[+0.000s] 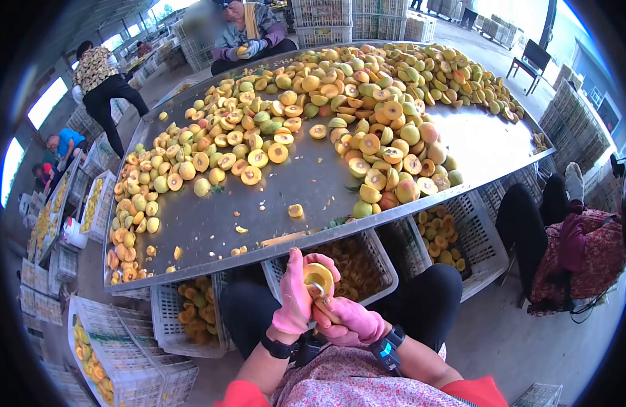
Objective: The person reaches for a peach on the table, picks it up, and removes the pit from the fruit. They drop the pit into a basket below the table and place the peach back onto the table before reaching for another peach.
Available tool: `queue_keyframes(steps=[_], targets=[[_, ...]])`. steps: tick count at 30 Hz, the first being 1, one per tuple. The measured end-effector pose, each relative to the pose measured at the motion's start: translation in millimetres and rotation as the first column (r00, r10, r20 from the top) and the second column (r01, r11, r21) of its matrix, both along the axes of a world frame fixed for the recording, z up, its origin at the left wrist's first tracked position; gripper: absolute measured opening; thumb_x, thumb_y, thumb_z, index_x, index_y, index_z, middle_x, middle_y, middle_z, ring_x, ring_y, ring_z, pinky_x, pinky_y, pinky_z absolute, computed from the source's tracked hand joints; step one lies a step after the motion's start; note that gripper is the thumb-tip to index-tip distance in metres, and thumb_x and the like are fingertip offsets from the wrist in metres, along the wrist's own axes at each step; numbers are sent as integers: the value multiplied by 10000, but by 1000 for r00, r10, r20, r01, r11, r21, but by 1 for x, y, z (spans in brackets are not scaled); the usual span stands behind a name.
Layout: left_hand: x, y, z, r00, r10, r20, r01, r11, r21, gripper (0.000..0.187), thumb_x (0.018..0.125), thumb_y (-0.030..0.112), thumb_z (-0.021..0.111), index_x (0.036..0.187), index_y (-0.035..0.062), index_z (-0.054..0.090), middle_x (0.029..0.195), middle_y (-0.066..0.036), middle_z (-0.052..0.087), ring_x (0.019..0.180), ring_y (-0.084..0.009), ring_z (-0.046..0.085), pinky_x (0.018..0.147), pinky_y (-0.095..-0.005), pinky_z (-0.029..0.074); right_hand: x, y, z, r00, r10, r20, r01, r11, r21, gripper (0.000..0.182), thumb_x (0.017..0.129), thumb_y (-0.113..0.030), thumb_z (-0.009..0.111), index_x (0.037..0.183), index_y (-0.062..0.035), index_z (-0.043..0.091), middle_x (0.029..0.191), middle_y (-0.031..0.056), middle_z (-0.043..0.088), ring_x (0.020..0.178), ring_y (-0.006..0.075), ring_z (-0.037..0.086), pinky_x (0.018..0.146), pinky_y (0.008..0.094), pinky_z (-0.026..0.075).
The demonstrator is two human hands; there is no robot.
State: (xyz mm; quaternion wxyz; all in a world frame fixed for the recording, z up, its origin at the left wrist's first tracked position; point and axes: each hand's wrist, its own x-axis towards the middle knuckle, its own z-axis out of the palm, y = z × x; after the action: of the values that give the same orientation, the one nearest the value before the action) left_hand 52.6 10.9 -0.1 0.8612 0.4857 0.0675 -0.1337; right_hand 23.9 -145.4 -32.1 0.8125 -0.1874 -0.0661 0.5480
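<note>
Above my lap, my left hand (296, 293) in a pink glove is closed around a yellow peach half (318, 274), its hollowed cut side facing up. My right hand (354, 321), also gloved in pink, grips a small pitting knife (318, 289) with a curved metal end. The metal end touches the near edge of the peach half; most of the handle is hidden by my fingers. Just beyond my hands lies the front edge of a metal table (272, 197), with heaps of cut peaches (387, 152) on it.
Below the table edge stand a crate with peach scraps (357, 268), a crate of peach halves (198, 308) and another at right (469, 251). A person (252, 34) handles fruit across the table. More crates (123, 353) stand at left. A patterned bag or garment (581, 254) is at right.
</note>
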Motion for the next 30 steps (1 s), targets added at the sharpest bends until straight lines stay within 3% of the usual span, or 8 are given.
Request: queue_keyframes(steps=[4,9,11,13,14,18,21,30], targets=[[7,3,-1,948,194,-250,-261,928,-267,573,1024,641,430,1068,103,623,873,-67,672,662,-167,617,578,-284,485,-10,-6,0,956,-75,283,123,980,-156,459,1050,-566,467,932,-127,531,609,-48,423,404,40,302,370,224,205],[-2,65,16,811,516,276,-554,829,78,589,1065,593,358,1057,69,626,864,-76,678,696,-177,629,590,-298,495,0,0,-8,782,-200,590,502,764,-405,436,1024,-504,567,1068,-71,555,695,-32,497,481,55,415,437,219,311],[-14,112,13,628,465,624,-774,288,564,501,1075,484,408,1092,31,622,933,-108,680,833,-253,649,729,-364,526,15,4,-29,581,359,730,652,333,-682,432,991,-376,598,1196,2,557,970,187,736,898,360,723,804,438,547],[-21,147,13,692,169,701,-629,-334,702,332,1037,323,498,1111,20,612,1072,-137,659,1040,-330,617,957,-463,465,12,-3,-138,498,791,355,603,-21,-798,458,980,-352,582,1213,40,545,1078,251,726,1013,406,702,843,472,546],[-23,146,16,720,139,680,-586,-405,702,257,1006,222,557,1160,24,609,1191,-159,612,1135,-356,573,1015,-471,434,9,-10,-132,489,802,342,573,0,-819,479,976,-351,573,1226,54,524,1088,261,721,1024,405,700,855,487,543],[14,106,32,781,40,624,-623,120,773,242,978,198,618,1148,31,653,1105,-177,680,1064,-362,637,965,-447,486,13,-15,-79,542,686,486,622,61,-780,627,972,-455,575,1296,66,446,1039,292,711,985,427,698,846,501,539],[72,43,45,859,-244,451,-395,245,885,344,1010,331,560,1135,29,666,1109,-187,700,1045,-360,666,916,-426,522,14,-25,-96,523,775,356,597,-35,-802,685,952,-508,588,1318,66,508,1092,261,716,1082,418,669,925,483,523],[199,-121,15,817,-553,-162,84,-164,983,625,997,556,471,1149,3,719,1167,-233,706,1129,-397,659,966,-464,500,5,-37,-91,501,762,411,599,38,-800,526,980,-478,548,1201,-2,589,1078,234,726,1070,407,676,931,486,514]])
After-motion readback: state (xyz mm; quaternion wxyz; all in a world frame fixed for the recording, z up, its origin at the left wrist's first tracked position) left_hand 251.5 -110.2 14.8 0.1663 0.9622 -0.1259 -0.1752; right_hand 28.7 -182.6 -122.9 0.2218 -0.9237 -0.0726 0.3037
